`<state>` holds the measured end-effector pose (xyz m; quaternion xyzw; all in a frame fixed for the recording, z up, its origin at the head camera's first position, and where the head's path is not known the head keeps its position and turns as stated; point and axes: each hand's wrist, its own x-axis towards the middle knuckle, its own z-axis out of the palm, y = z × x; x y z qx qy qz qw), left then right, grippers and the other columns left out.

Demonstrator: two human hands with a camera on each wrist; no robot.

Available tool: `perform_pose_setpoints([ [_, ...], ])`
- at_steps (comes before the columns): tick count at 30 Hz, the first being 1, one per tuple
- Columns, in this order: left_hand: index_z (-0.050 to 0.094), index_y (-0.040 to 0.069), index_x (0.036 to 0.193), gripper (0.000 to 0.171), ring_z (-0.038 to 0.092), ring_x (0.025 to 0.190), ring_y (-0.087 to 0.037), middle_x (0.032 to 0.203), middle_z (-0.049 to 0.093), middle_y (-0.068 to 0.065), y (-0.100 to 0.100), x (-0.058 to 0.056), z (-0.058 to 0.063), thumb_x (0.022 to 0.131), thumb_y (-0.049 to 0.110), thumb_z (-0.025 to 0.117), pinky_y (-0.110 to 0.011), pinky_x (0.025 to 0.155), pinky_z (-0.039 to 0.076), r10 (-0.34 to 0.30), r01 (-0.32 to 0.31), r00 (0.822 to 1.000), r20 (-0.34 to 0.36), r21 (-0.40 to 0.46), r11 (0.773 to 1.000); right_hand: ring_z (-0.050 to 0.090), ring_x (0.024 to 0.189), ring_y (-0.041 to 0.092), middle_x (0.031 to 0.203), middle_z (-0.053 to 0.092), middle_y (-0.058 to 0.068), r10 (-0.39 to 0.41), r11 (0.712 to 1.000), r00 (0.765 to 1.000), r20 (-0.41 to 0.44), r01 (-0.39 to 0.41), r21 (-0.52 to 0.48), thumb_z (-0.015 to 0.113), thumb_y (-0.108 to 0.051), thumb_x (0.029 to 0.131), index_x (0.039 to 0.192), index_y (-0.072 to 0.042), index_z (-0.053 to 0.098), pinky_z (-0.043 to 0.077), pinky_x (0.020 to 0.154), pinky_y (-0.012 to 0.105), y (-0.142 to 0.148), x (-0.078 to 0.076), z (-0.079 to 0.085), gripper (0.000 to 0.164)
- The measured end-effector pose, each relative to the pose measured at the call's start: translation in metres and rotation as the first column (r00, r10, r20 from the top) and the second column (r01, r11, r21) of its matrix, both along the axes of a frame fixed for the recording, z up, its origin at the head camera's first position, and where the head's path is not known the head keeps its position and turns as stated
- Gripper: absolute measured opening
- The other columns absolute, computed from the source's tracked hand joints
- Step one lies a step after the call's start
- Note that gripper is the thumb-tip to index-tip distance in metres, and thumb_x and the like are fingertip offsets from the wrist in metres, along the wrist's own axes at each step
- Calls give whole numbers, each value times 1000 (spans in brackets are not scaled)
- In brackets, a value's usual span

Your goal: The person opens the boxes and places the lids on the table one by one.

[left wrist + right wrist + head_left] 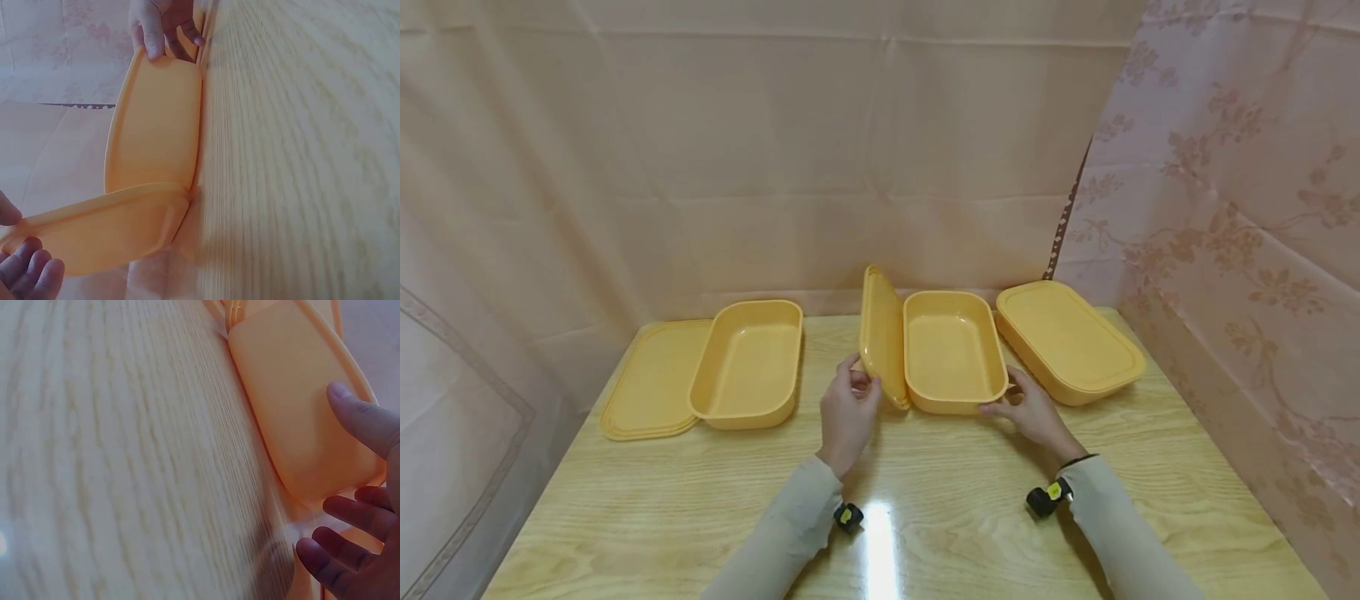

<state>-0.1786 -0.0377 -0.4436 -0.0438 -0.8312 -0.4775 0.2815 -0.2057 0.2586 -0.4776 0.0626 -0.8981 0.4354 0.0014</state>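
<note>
Yellow lid (883,333) tilted beside container (952,354)

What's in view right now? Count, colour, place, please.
Table: 1, wood-toned, below
Left container: 1, yellow, open, table's left
Centre container: 1, yellow, open, mid-table
Lidded container: 1, yellow, table's right
Flat lid: 1, yellow, far left
Tilted lid: 1, yellow, beside centre container
Cloths: count unclear, pinkish and whitish, behind and beside
Wrist devices: 2, black, one per arm
Sleeves: 2, pale, both arms
Left hand: 1, bare, pinching tilted lid
Right hand: 1, bare, at centre container's corner

The boxes (953,357) are yellow, the table (958,508) wood-grained
</note>
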Motion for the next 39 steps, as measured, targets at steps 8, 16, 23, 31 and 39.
perform_pose_setpoints([
  [8, 61, -2, 117, 35, 67, 72, -21, 82, 70, -8, -7, -1, 1, 85, 12, 68, -32, 64, 55, 59, -59, 998, -8, -23, 998, 58, 108, 35, 125, 59, 19, 7, 1000, 1000, -3, -7, -4, 81, -30, 79, 146, -8, 40, 46, 82, 34, 0, -2, 0, 82],
  [16, 66, -2, 108, 24, 68, 70, -23, 79, 71, -10, -18, -6, 6, 87, 11, 68, -31, 61, 55, 77, -76, 997, -1, 22, 997, 57, 109, 34, 128, 58, 17, 24, 1000, 1000, 4, -24, -11, 83, -34, 77, 146, -11, 39, 46, 87, 40, 1, -7, -1, 85],
  [23, 63, -2, 118, 35, 66, 67, -21, 77, 70, -10, -22, -4, 9, 85, 9, 66, -31, 63, 54, 91, -94, 994, 68, 44, 995, 57, 109, 35, 127, 59, 19, 50, 998, 999, -12, -50, -31, 83, -31, 77, 146, -10, 40, 48, 87, 42, 3, -11, -2, 85],
  [31, 63, -3, 117, 35, 64, 72, -23, 83, 67, -11, -26, 2, 11, 84, 10, 66, -35, 65, 53, 119, -118, 989, 87, -13, 993, 57, 111, 35, 128, 59, 17, 67, 998, 998, 0, -67, -17, 83, -33, 76, 146, -14, 41, 47, 85, 39, 5, -14, 0, 84],
  [39, 61, -5, 116, 37, 61, 67, -21, 85, 64, -11, -36, 5, 13, 84, 11, 64, -32, 60, 50, 145, -129, 979, 140, -118, 985, 56, 113, 35, 129, 59, 15, 81, 996, 997, -2, -81, -39, 83, -32, 76, 144, -14, 43, 46, 88, 41, 3, -16, 2, 82],
])
